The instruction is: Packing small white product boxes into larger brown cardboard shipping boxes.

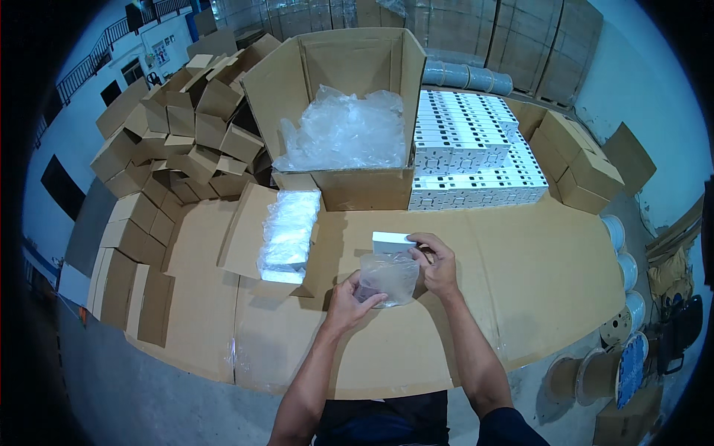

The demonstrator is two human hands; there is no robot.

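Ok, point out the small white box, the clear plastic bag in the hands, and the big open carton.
small white box (392, 241), head view, on its top face.
clear plastic bag (388, 276), head view, on its middle.
big open carton (370, 189), head view, on its front wall.

A work surface covered in flattened brown cardboard sheets (520, 282) fills the middle of a warehouse room. Behind it stand tall pallets of stacked cardboard (520, 37), some wrapped in clear film, against a pale blue-white wall (632, 67). At far left a railing (97, 52) runs above dark windows (123, 74) in a white wall. A grey concrete floor (149, 394) shows below the surface edge. At right, empty cable reels (617, 327) lean on the floor. Light is cool and even
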